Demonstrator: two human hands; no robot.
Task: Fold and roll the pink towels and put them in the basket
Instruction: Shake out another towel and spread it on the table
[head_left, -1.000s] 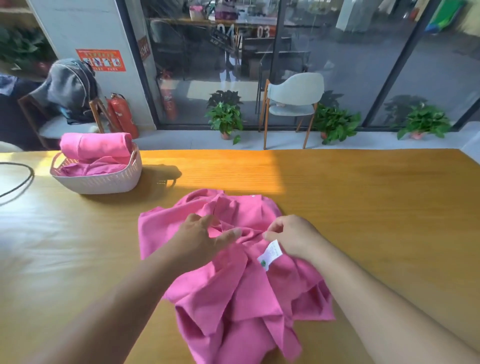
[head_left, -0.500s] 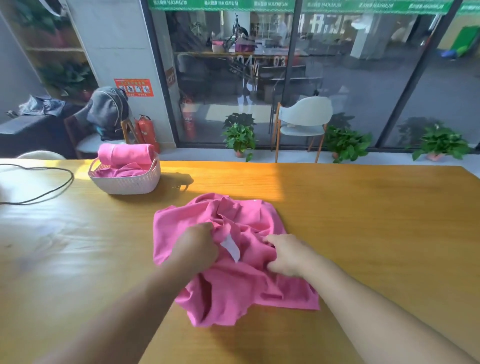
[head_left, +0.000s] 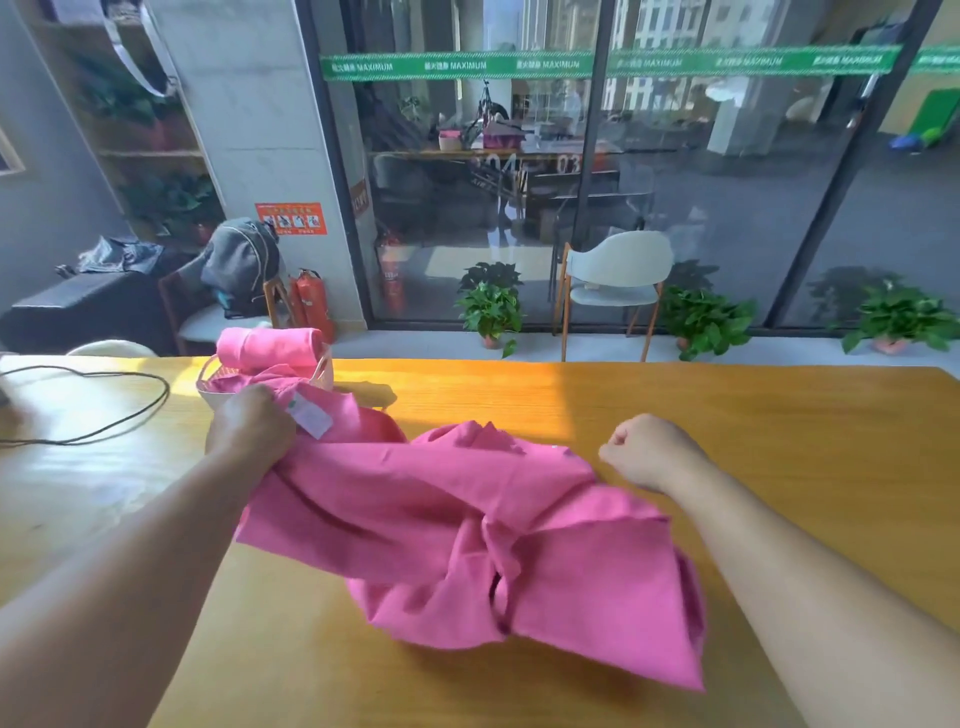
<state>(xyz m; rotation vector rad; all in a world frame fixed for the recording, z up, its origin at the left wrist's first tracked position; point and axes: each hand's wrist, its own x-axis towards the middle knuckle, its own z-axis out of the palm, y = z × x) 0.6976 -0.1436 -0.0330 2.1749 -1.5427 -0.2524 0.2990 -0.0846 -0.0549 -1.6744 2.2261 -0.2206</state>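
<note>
A crumpled pink towel (head_left: 467, 530) lies spread across the wooden table (head_left: 753, 441), lifted at its left end. My left hand (head_left: 249, 428) is clenched on that raised corner, where a white label (head_left: 311, 415) sticks out. My right hand (head_left: 647, 452) is a closed fist at the towel's far right edge, and the cloth runs up to it and under the wrist. Behind my left hand stands the white basket (head_left: 323, 370), partly hidden by the hand and the raised cloth. A rolled pink towel (head_left: 267, 347) rests on top of it.
A black cable (head_left: 130, 415) loops over the table's left side. Beyond the far edge are a white chair (head_left: 618, 270), potted plants (head_left: 491, 306), red fire extinguishers (head_left: 311, 306) and a chair with a grey backpack (head_left: 239, 265).
My left hand has pulled the labelled corner up and to the left, toward the basket. My right hand has moved to the right, and the bunched towel has been drawn out wider between them.
</note>
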